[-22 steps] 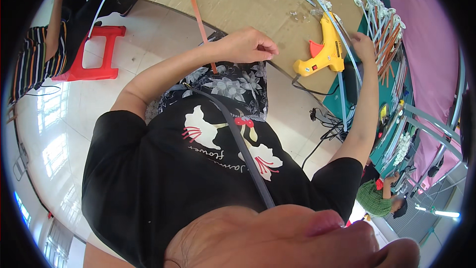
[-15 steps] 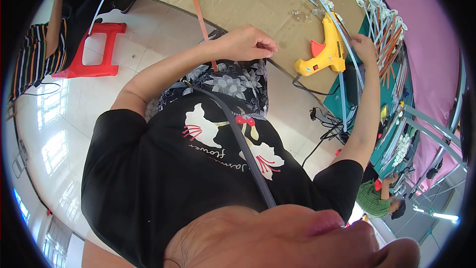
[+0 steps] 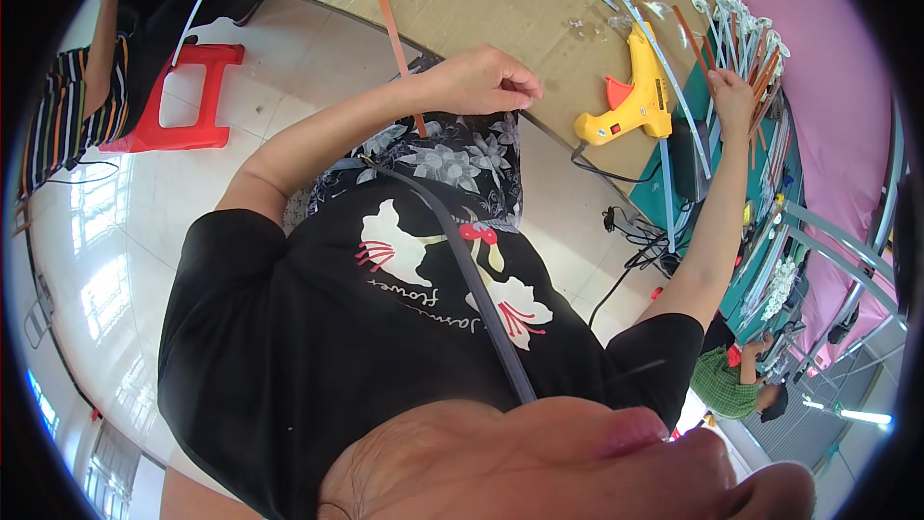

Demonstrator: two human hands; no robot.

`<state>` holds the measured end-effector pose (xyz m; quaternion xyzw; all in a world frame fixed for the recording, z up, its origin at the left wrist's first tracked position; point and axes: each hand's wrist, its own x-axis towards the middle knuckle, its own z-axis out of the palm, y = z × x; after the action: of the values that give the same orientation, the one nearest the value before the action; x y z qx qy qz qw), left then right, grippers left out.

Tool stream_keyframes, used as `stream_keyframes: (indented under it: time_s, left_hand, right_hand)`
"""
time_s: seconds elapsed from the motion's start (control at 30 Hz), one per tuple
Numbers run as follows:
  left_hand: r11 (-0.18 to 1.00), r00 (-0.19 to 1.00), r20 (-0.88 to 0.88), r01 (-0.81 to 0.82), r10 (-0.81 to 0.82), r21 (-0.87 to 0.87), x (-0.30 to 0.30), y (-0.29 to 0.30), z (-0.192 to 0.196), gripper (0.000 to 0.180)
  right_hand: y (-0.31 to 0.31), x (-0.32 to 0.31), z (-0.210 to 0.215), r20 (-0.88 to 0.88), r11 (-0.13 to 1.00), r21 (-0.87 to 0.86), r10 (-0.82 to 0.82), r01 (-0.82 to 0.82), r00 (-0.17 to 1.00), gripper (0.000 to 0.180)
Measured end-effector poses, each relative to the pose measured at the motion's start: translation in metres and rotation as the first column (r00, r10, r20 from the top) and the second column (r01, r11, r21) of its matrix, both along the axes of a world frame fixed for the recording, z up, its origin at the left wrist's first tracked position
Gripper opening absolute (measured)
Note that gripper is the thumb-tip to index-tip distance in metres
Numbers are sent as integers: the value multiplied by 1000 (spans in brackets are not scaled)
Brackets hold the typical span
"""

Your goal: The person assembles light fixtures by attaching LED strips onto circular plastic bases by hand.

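The left hand (image 3: 481,80) rests at the near edge of the table (image 3: 500,0), fingers curled shut in a pinch. It appears to hold the orange strip (image 3: 390,29), or something small at the table edge; which one cannot be told. The strip's long axis runs from the far left of the table toward the body, passing under the left wrist and ending over the flowered cloth (image 3: 452,159) on the lap.

The right hand (image 3: 733,96) is extended to the far right, arm almost straight. Its fingers are partly spread and lie on a bundle of sticks (image 3: 746,34), orange and pale, with round white heads. A firm grasp on any one stick cannot be confirmed. The sticks fan away from the hand, long axes pointing to the far side.

A yellow glue gun (image 3: 635,96) lies on the table between the two hands, nozzle pointing far, its cord dropping off the near edge. It is nearer the right hand, and neither hand touches it. A long pale strip (image 3: 664,77) runs just right of the gun.

A red stool (image 3: 173,87) stands on the floor at left, beside a person in a striped top (image 3: 53,125).
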<state>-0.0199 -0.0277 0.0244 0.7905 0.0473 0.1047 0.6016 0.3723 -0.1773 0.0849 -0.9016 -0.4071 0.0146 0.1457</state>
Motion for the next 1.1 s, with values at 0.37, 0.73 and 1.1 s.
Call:
stream_keyframes:
  time_s: [0.37,0.73,1.1]
  left_hand:
    - [999,1000,-3,-18,18,26,0,2,2,18]
    - [989,993,83,-98,89,107,31,10,18,20]
    - [605,688,691,-652,220,456,199,38,13,41]
  right_hand:
    - [-6,-8,2,382,993,-118,67,-23,922,26]
    - [-9,-8,-12,306,972,229,-127,57,943,22]
    - [-21,-55,5,61,885,454,83,-102,995,15]
